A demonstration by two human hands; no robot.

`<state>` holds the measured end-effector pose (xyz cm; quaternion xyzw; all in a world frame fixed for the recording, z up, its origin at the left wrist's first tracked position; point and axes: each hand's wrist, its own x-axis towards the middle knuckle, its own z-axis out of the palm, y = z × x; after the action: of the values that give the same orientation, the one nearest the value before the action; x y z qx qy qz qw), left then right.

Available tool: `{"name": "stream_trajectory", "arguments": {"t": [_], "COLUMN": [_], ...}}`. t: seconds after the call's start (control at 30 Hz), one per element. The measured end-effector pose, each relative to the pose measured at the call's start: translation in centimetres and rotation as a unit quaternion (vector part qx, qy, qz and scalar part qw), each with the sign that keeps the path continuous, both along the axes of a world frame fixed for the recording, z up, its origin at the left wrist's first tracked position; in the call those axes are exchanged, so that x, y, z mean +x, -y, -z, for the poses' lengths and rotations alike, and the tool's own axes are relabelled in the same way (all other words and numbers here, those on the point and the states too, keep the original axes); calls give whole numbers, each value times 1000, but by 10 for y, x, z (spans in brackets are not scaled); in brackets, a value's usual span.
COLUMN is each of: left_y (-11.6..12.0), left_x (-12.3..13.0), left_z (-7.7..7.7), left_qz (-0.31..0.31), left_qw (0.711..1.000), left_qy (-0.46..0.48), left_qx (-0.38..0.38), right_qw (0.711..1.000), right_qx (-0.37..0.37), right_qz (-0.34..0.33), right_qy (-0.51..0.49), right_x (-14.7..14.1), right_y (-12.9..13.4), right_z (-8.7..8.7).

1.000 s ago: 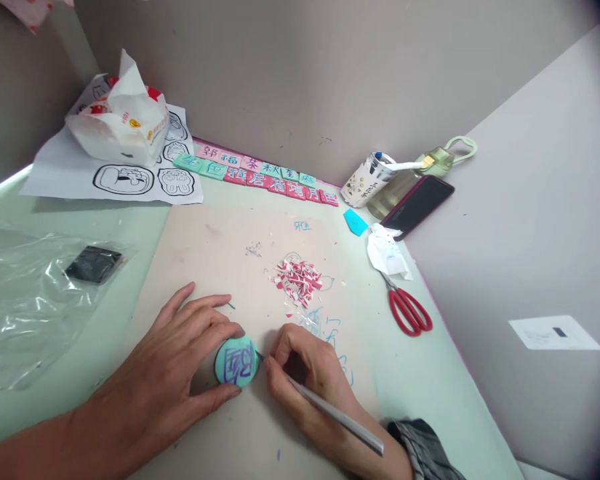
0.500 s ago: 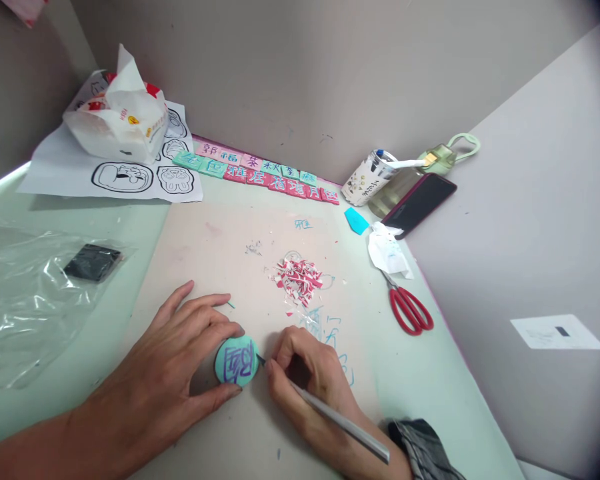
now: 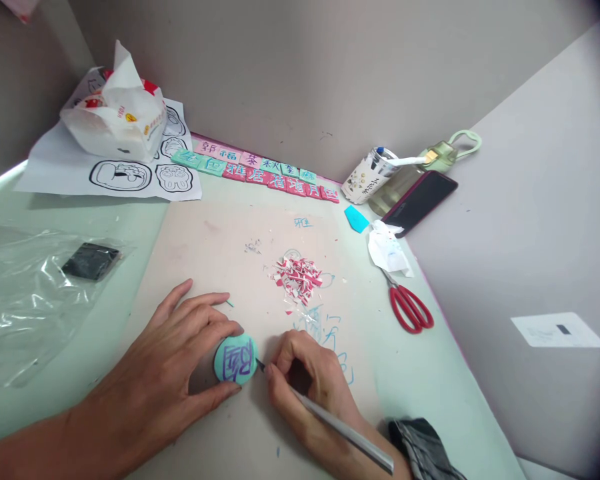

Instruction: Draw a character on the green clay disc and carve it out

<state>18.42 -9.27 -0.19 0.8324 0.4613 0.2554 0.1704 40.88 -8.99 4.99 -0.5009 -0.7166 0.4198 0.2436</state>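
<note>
A round mint-green disc of what looks like carving rubber [image 3: 234,351], with a purple character drawn on it, lies flat on the brown board [image 3: 190,247]. My left hand [image 3: 175,357] grips its left side between thumb and index finger, the other fingers spread on the board. In my right hand [image 3: 310,377] is a craft knife [image 3: 347,433] with a slim silver handle, held like a pen. Its dark pointed blade is at the disc's right edge; I cannot tell how deep it cuts. Red and white shavings [image 3: 300,279] are heaped beyond the hands.
Carved pink, green and red tiles [image 3: 245,172] line the back edge. Red-handled scissors [image 3: 411,309], crumpled tissue [image 3: 387,248], a phone [image 3: 420,202] and a can [image 3: 365,177] stand or lie right. A plastic bag [image 3: 25,300] and a paper-wrapped box [image 3: 120,123] are left.
The knife blade has shifted very slightly down along the disc's right edge, its handle end tilting a little lower. My left hand keeps its grip on the disc.
</note>
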Motion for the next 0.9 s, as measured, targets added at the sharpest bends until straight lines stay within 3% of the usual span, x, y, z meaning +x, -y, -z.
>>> {"name": "stream_trajectory", "arguments": {"t": [0.27,0.47,0.9], "left_y": [1,-2,-1], "left_x": [0,-5,-1], "left_z": [-1,1,-1], "left_qz": [-12,22,0], "left_qw": [1000,999,1000], "left_qy": [14,-20,1], "left_qx": [0,16,11], "right_qw": [1000,1000,1000], "right_qx": [-1,5,15], "right_qz": [2,-2,-6], "right_qy": [24,13,7], "right_x": [1,1,0], "right_y": [5,6,8], "right_z": [2,4,5]}}
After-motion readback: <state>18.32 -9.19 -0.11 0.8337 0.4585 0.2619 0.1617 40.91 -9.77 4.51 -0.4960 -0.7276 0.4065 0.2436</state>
